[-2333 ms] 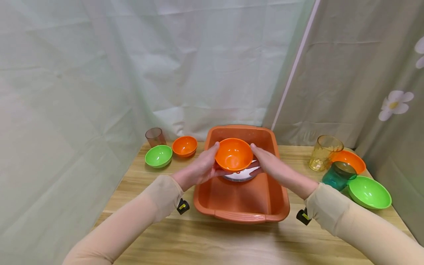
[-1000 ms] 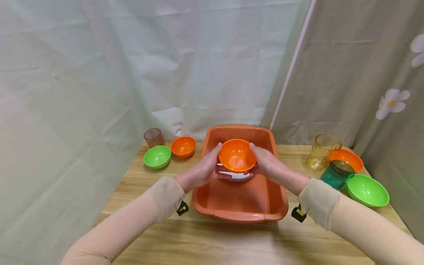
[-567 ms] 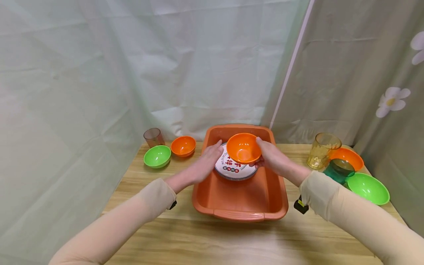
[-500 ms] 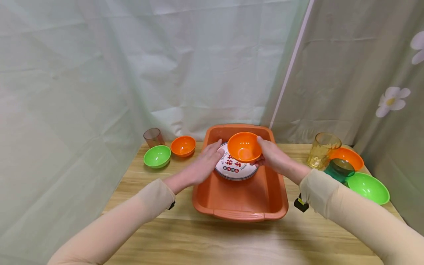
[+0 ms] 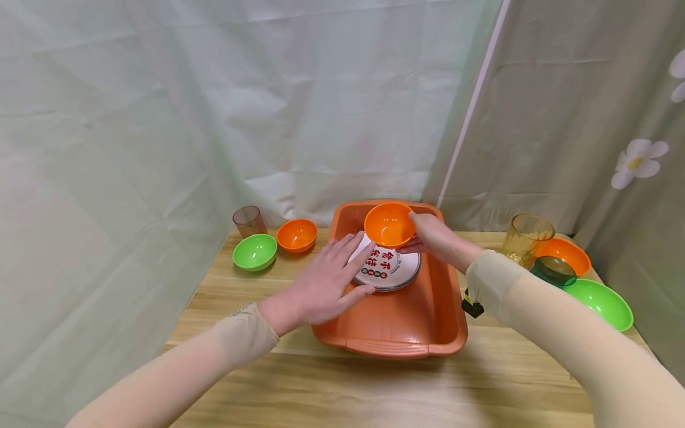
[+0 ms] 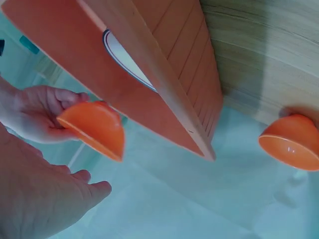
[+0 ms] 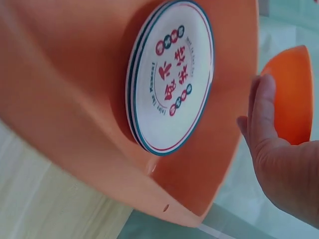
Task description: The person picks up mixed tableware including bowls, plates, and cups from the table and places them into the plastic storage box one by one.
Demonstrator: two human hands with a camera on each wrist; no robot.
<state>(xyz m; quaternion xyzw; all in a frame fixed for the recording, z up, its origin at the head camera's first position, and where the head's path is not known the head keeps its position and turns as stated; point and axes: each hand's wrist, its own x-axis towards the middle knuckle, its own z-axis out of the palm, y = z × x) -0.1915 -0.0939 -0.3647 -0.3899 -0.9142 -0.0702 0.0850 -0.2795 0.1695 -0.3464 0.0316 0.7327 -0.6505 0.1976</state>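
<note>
An orange bowl (image 5: 389,224) is held up over the back of the terracotta-coloured basin (image 5: 393,333). My right hand (image 5: 436,238) grips it by its right side, thumb at the rim and fingers underneath. In the right wrist view the bowl (image 7: 294,94) stands clear of the basin's wall. My left hand (image 5: 326,282) is over the basin's left edge with fingers spread straight, holding nothing. Stacked white plates (image 7: 174,74) with red lettering lie inside the basin, below the bowl; in the head view the left hand's fingers overlap their left side.
To the left stand a brownish clear cup (image 5: 249,221), a green bowl (image 5: 255,252) and a second orange bowl (image 5: 297,235). On the right are a yellow cup (image 5: 527,238), another orange bowl (image 5: 567,255), a teal cup (image 5: 553,272) and a larger green bowl (image 5: 605,303). Curtains hang behind.
Both hands held the bowl earlier; my left hand has let go, drawn back toward the left and spread its fingers. My right hand has raised the bowl and moved it farther back, uncovering the plates.
</note>
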